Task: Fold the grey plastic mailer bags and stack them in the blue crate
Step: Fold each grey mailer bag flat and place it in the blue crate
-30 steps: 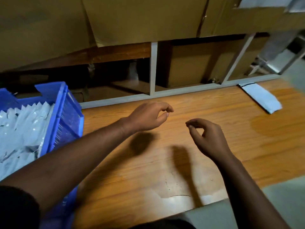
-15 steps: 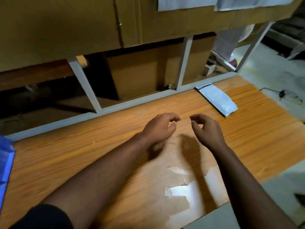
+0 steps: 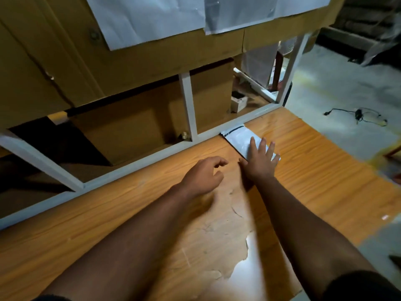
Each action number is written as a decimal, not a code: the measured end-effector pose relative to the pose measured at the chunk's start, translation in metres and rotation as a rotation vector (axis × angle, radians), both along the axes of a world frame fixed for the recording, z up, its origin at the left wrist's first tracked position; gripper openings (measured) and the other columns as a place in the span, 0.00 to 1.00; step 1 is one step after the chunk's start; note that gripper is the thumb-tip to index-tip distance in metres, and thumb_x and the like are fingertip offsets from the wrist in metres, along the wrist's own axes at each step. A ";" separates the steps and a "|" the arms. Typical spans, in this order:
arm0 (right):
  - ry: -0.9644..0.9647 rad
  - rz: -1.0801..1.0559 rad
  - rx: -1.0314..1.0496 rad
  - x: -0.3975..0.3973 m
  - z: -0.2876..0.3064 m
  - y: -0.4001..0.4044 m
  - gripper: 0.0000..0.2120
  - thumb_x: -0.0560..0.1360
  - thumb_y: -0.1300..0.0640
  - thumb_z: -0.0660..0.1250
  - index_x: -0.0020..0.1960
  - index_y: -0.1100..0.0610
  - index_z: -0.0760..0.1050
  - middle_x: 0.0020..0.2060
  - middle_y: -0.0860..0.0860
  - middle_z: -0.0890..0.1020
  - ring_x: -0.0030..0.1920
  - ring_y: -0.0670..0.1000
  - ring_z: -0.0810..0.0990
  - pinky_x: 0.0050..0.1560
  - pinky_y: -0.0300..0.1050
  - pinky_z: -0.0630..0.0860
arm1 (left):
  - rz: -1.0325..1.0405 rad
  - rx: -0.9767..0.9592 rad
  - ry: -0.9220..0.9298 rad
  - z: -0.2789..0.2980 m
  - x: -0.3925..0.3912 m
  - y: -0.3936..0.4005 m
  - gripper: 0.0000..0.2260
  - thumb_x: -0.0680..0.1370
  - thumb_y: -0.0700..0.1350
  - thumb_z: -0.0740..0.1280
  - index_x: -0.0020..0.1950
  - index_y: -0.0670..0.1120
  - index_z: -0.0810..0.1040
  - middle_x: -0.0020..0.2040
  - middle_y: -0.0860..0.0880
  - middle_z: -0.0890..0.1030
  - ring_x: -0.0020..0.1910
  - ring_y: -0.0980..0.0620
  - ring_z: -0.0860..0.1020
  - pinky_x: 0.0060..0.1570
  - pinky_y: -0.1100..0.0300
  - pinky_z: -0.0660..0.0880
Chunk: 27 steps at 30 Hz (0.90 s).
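A wooden worktop (image 3: 314,170) fills the lower view, its surface chipped and peeling near the front edge. Behind it runs a white metal frame (image 3: 188,105) with cardboard panels (image 3: 152,59) above. Two bare forearms reach forward across the wood. The right hand (image 3: 259,162) lies flat with fingers straight and spread, pressing on the near end of a grey mailer (image 3: 238,137) that rests against the frame's bottom rail. The left hand (image 3: 205,175) hovers just beside it, fingers loosely curled, holding nothing.
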State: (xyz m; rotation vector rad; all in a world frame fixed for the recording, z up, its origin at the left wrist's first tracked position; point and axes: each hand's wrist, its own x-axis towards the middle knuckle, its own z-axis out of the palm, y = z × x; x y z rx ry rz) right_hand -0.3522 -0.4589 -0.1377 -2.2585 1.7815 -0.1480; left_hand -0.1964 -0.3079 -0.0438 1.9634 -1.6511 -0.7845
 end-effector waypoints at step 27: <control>-0.212 1.162 -0.222 0.087 -0.004 0.201 0.22 0.86 0.46 0.55 0.73 0.55 0.74 0.74 0.53 0.75 0.71 0.58 0.74 0.71 0.57 0.68 | 0.646 0.027 -0.479 -0.115 0.029 0.232 0.33 0.85 0.63 0.39 0.81 0.47 0.65 0.82 0.50 0.63 0.82 0.50 0.58 0.79 0.48 0.48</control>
